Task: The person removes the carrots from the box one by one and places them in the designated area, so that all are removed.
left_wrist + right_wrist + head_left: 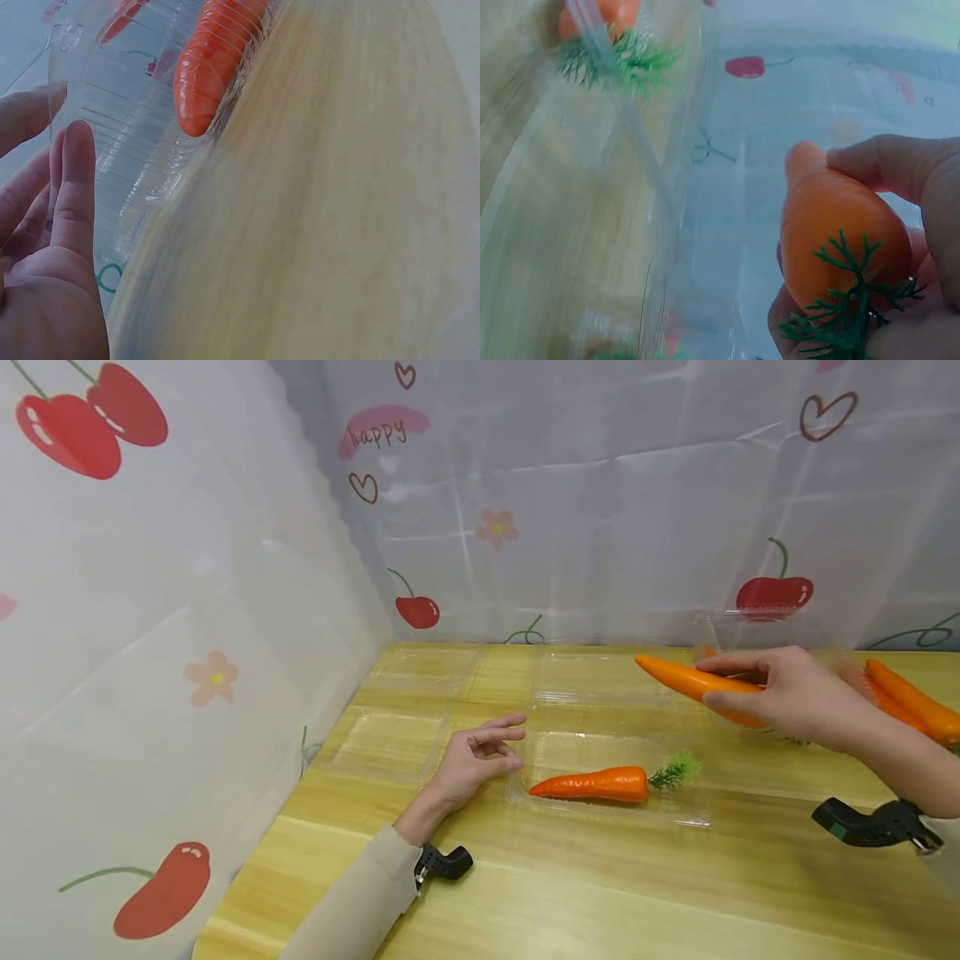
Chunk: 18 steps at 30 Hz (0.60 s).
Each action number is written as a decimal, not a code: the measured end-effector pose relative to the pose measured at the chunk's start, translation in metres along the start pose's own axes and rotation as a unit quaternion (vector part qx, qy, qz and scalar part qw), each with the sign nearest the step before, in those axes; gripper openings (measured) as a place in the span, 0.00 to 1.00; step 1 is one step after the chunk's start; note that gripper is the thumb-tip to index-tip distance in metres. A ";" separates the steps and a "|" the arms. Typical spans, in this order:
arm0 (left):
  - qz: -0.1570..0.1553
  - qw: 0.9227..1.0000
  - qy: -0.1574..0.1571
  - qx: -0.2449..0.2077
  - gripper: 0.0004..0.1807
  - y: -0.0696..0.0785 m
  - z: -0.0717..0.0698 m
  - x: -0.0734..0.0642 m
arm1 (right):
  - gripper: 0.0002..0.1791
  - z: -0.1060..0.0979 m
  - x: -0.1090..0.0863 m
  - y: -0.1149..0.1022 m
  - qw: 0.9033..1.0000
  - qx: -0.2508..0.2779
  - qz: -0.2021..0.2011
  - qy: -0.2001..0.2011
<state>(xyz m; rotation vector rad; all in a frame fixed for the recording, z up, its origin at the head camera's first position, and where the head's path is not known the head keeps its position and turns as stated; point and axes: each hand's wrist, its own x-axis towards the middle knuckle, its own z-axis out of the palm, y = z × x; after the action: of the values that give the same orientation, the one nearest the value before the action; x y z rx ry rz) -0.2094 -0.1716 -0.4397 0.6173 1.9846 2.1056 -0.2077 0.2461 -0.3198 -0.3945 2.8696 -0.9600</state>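
Note:
My right hand (pixel 806 693) grips an orange carrot (pixel 678 678) above the table, its pointed tip toward the left. In the right wrist view, the thumb lies along this carrot (pixel 836 225), and its dark green leaves (pixel 847 300) hang below. A second carrot (pixel 592 785) with light green leaves lies in a clear plastic container (pixel 693 820). At that container's left edge is my left hand (pixel 476 760), fingers extended and slightly bent, with a gap between thumb and fingers. The left wrist view shows its fingertips (pixel 79 142) right at the clear plastic wall.
More carrots (pixel 911 697) lie at the far right. Behind the right hand, a clear container (pixel 776 625) stands by the back curtain. Other clear containers or open lids (pixel 390 714) spread over the left and back of the wooden table (pixel 570 893). A printed curtain (pixel 247 552) borders the left side.

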 end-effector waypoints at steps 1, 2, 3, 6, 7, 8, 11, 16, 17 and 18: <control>0.000 1.000 0.001 0.000 0.23 0.000 0.000 0.000 | 0.35 -0.003 -0.001 0.004 1.000 -0.001 0.011 0.003; 0.000 1.000 0.001 0.000 0.23 0.001 0.000 -0.001 | 0.37 -0.005 -0.002 0.007 1.000 -0.003 0.024 0.007; 0.000 1.000 0.002 0.000 0.23 0.001 0.000 -0.001 | 0.39 -0.008 -0.003 0.011 0.999 -0.004 0.037 0.011; 0.003 1.000 0.000 -0.002 0.23 0.001 0.001 -0.001 | 0.41 -0.016 -0.007 0.023 0.998 0.000 0.062 0.030; 0.004 1.000 -0.001 -0.002 0.23 0.000 0.001 0.000 | 0.41 -0.018 -0.009 0.027 0.997 0.001 0.067 0.041; 0.005 1.000 -0.001 -0.003 0.23 0.000 0.001 0.000 | 0.41 -0.021 -0.011 0.031 0.996 -0.001 0.071 0.052; 0.009 1.000 -0.004 -0.006 0.24 -0.001 0.001 0.001 | 0.38 -0.026 -0.015 0.043 0.993 0.000 0.084 0.081; 0.015 1.000 -0.004 -0.022 0.25 -0.003 0.000 -0.001 | 0.40 -0.030 -0.017 0.061 0.986 0.017 0.117 0.119; 0.016 1.000 -0.004 -0.025 0.25 -0.003 0.000 -0.001 | 0.40 -0.031 -0.017 0.064 0.984 0.020 0.122 0.130; 0.016 1.000 -0.004 -0.026 0.25 -0.003 -0.001 -0.001 | 0.40 -0.032 -0.016 0.070 0.982 0.024 0.127 0.139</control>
<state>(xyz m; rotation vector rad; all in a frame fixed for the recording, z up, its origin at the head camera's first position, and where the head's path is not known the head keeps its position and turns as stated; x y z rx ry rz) -0.2088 -0.1725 -0.4426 0.6499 1.9225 2.1623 -0.2126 0.3227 -0.3366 0.1211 3.0299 -1.1092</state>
